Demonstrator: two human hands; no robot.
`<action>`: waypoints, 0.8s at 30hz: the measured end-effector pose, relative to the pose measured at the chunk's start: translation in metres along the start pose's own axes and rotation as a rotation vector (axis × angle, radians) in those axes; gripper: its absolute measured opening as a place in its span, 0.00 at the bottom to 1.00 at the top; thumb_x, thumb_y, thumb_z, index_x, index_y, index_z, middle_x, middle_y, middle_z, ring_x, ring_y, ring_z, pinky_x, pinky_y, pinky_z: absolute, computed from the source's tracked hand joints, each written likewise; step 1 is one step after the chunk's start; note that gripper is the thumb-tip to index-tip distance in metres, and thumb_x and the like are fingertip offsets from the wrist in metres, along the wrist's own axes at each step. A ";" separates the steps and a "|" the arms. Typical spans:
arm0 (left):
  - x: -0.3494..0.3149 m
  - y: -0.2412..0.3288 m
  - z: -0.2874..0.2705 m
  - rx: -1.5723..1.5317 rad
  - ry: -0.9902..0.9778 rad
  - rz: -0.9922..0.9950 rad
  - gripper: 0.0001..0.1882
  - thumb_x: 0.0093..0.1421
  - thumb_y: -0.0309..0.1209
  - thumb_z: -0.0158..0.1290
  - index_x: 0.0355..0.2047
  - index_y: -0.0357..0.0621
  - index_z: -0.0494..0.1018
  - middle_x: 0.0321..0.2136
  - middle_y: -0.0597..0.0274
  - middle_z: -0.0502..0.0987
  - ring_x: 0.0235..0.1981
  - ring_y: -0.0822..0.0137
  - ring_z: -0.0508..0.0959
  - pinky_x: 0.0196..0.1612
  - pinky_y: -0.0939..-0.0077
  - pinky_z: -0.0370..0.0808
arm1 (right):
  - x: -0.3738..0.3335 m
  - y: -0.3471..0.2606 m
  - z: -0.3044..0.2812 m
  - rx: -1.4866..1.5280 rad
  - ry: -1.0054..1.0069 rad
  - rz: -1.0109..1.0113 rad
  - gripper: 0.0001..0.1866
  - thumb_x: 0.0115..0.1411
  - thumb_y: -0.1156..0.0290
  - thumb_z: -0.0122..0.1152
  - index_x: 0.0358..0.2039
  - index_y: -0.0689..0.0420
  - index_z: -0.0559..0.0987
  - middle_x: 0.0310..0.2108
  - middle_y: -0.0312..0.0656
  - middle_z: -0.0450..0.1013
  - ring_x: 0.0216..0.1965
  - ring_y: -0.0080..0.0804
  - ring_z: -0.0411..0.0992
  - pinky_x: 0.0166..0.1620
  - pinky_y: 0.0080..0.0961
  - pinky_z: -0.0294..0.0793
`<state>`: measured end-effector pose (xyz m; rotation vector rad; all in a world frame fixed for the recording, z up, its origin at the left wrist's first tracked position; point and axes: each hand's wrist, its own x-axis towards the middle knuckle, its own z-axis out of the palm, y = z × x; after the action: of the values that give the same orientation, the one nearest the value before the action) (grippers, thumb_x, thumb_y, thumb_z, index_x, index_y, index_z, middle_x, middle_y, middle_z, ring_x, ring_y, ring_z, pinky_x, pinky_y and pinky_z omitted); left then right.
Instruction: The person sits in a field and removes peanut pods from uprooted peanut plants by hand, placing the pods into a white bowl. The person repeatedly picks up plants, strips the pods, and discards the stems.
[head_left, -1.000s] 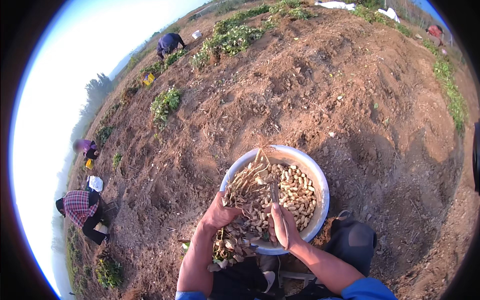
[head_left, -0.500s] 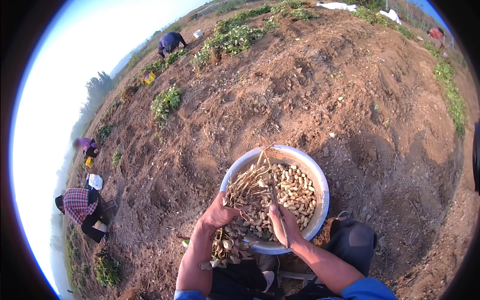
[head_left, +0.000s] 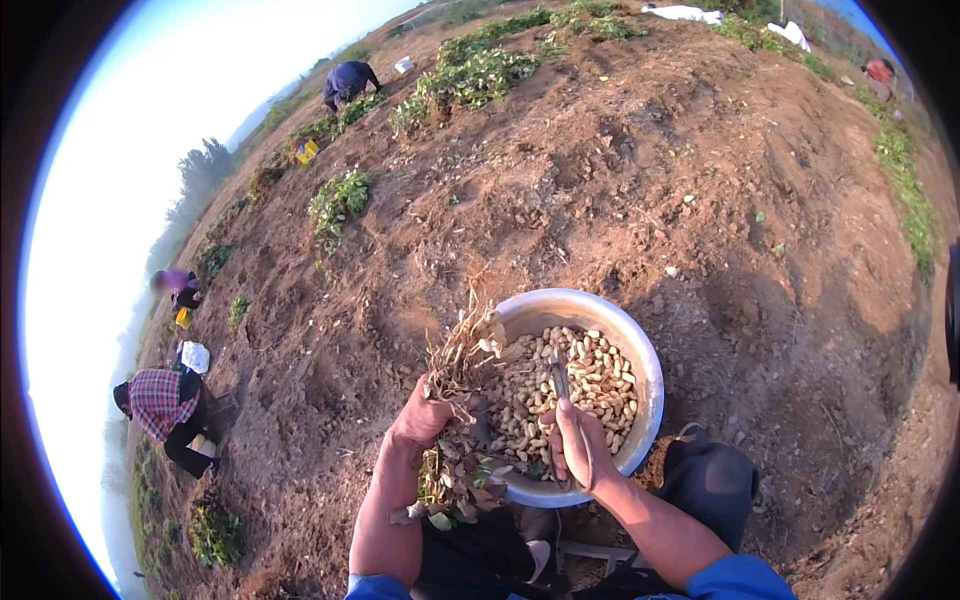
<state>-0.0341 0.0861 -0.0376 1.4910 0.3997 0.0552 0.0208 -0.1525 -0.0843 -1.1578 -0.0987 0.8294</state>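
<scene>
A dry, brown peanut plant with tangled roots (head_left: 457, 360) was clamped in the fingers of the left hand (head_left: 422, 412), the nearer hand, its long axis running roughly away from the body at the left rim of a round, pale metal basin (head_left: 653, 385). Right of it, above tan, oblong peanuts (head_left: 605, 385), a slim, dark, tong-like tool (head_left: 559, 378) was gripped by the right hand's (head_left: 580, 443) closed fingers.
</scene>
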 end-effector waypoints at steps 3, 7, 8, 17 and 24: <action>-0.004 0.006 0.004 -0.192 0.047 -0.073 0.24 0.48 0.25 0.64 0.47 0.38 0.73 0.33 0.62 0.79 0.30 0.69 0.77 0.35 0.74 0.77 | 0.001 0.005 0.005 -0.289 0.054 -0.205 0.29 0.66 0.42 0.47 0.35 0.61 0.71 0.18 0.27 0.59 0.17 0.15 0.57 0.21 0.18 0.59; -0.008 0.017 0.008 -0.317 -0.099 0.005 0.43 0.38 0.30 0.65 0.58 0.35 0.65 0.30 0.61 0.78 0.30 0.67 0.78 0.37 0.76 0.77 | -0.004 0.005 0.008 -0.421 0.043 -0.291 0.28 0.65 0.42 0.50 0.30 0.59 0.72 0.20 0.29 0.62 0.25 0.17 0.59 0.28 0.21 0.61; -0.010 0.024 0.013 -0.371 -0.175 0.014 0.46 0.37 0.30 0.65 0.60 0.35 0.63 0.31 0.60 0.78 0.31 0.67 0.78 0.37 0.76 0.77 | -0.005 0.006 0.008 -0.408 0.017 -0.266 0.29 0.65 0.42 0.51 0.30 0.60 0.72 0.20 0.32 0.64 0.25 0.19 0.61 0.29 0.22 0.63; -0.008 -0.015 0.023 -0.268 -0.125 -0.002 0.21 0.51 0.23 0.58 0.48 0.34 0.74 0.42 0.54 0.79 0.41 0.62 0.80 0.48 0.66 0.77 | -0.018 -0.005 0.028 -0.262 -0.193 -0.153 0.25 0.70 0.46 0.42 0.30 0.57 0.69 0.14 0.27 0.59 0.13 0.15 0.56 0.16 0.18 0.56; -0.003 -0.001 0.006 -0.378 0.004 -0.046 0.20 0.52 0.46 0.56 0.33 0.39 0.78 0.20 0.61 0.73 0.21 0.63 0.71 0.27 0.69 0.68 | -0.026 -0.004 0.018 -0.124 -0.264 0.103 0.30 0.68 0.42 0.42 0.37 0.62 0.71 0.14 0.32 0.61 0.10 0.19 0.57 0.14 0.19 0.57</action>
<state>-0.0356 0.0798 -0.0376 1.1085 0.4015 0.0922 -0.0043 -0.1555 -0.0642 -1.1723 -0.3137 1.0777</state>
